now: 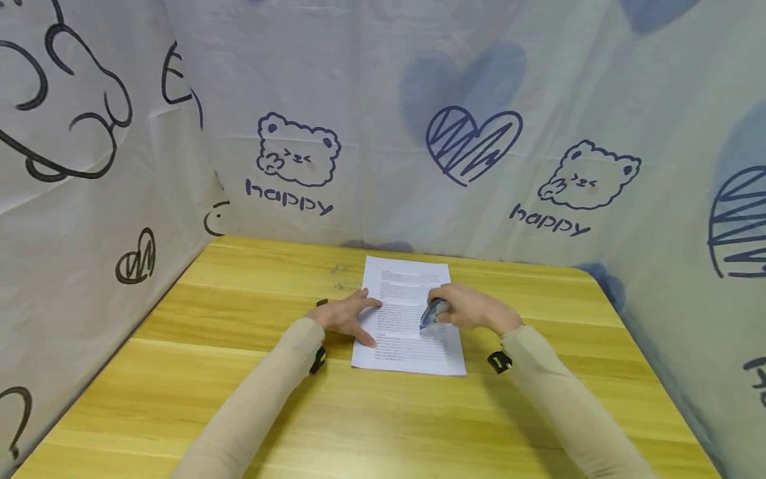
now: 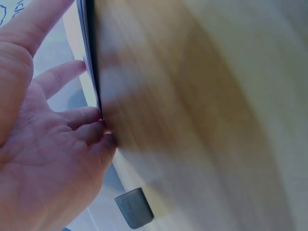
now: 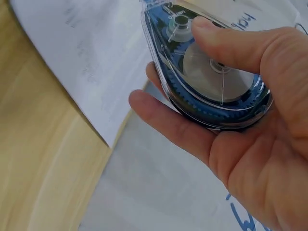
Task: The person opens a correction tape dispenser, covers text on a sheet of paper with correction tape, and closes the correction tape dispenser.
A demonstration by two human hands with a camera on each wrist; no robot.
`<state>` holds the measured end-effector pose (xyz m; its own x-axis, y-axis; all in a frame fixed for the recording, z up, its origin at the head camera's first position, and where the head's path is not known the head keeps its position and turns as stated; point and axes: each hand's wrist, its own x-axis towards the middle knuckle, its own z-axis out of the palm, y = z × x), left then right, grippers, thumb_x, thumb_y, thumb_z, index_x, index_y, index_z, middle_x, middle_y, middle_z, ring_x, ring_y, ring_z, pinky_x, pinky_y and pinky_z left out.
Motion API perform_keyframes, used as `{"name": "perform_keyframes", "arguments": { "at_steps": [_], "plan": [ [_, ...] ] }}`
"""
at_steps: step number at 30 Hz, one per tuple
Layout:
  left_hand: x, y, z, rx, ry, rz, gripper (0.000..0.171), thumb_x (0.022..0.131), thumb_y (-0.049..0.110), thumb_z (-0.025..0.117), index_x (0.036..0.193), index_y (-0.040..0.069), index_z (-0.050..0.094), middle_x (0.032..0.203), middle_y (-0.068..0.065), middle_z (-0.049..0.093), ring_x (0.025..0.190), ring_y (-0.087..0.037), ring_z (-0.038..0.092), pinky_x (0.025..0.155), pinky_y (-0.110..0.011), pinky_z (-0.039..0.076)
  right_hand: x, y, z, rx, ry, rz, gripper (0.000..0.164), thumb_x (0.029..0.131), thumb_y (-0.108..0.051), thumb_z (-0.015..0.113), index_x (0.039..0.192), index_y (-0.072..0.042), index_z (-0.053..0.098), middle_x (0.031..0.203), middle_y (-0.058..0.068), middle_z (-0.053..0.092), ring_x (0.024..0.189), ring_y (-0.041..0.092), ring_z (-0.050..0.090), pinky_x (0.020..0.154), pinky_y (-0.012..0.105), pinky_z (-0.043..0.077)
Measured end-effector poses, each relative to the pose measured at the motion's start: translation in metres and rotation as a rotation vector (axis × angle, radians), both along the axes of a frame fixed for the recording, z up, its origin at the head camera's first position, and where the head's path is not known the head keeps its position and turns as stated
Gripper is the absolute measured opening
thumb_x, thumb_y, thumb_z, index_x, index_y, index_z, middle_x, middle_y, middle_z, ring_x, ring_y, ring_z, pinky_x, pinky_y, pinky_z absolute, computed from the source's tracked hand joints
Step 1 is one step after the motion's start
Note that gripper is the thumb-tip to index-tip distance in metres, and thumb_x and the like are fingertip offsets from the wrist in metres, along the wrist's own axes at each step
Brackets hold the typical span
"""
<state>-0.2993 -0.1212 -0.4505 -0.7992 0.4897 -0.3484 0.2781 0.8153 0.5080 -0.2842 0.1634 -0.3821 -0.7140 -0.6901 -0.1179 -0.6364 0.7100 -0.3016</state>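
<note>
My right hand (image 1: 475,307) grips a blue see-through correction tape dispenser (image 3: 207,67), its thumb on the clear casing and its fingers around the other side. The dispenser's tip points down close over a printed sheet of paper (image 1: 407,359). The gears and white reel show through the casing in the right wrist view. My left hand (image 1: 346,314) rests with spread fingers on the sheet's left edge. In the left wrist view, its fingertips (image 2: 94,115) lie along that edge, which is seen nearly side-on.
The sheet lies on a yellow wood-grain table (image 1: 239,372). A small dark block (image 2: 134,208) is near the little-finger side of my left hand. A white cloth (image 1: 371,159) with bears and hearts hangs behind the table and along its sides.
</note>
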Motion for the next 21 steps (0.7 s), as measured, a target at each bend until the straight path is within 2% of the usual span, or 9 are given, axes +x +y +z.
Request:
{"name": "perform_keyframes", "arguments": {
  "at_steps": [4,10,17,21],
  "plan": [
    [-0.001,0.000,0.002,-0.003,-0.005,0.000,0.093,0.076,0.044,0.083,0.153,0.025,0.035,0.166,-0.011,0.003,0.153,-0.031,0.004,0.122,-0.055,0.014,-0.004,0.003,0.004,-0.021,0.043,-0.017,0.016,0.090,-0.011,0.070,0.105,-0.011,0.064,0.097,0.002,0.065,0.088,0.015,0.058,0.084,0.036,0.052],
    [-0.001,0.001,0.004,-0.004,-0.006,0.009,0.093,0.075,0.043,0.083,0.153,0.025,0.036,0.166,-0.011,0.003,0.153,-0.030,0.003,0.122,-0.055,0.013,-0.003,0.006,0.001,-0.062,0.022,-0.059,0.016,0.090,-0.014,0.071,0.105,-0.014,0.065,0.098,-0.001,0.066,0.088,0.013,0.058,0.082,0.035,0.052],
    [-0.004,0.002,0.005,-0.006,0.009,-0.016,0.088,0.075,0.043,0.083,0.150,0.024,0.040,0.166,-0.012,0.007,0.153,-0.031,0.008,0.121,-0.053,0.017,-0.002,0.016,-0.022,-0.147,0.011,-0.091,0.018,0.089,-0.016,0.072,0.106,-0.016,0.065,0.099,-0.002,0.067,0.089,0.012,0.058,0.084,0.035,0.050],
    [-0.004,-0.001,0.003,0.000,0.021,-0.024,0.083,0.077,0.040,0.083,0.148,0.022,0.045,0.165,-0.011,0.013,0.152,-0.031,0.014,0.121,-0.051,0.020,-0.002,0.019,-0.032,-0.194,0.018,-0.105,0.020,0.090,-0.017,0.072,0.109,-0.015,0.065,0.103,0.001,0.068,0.093,0.015,0.060,0.088,0.040,0.052]
  ]
}}
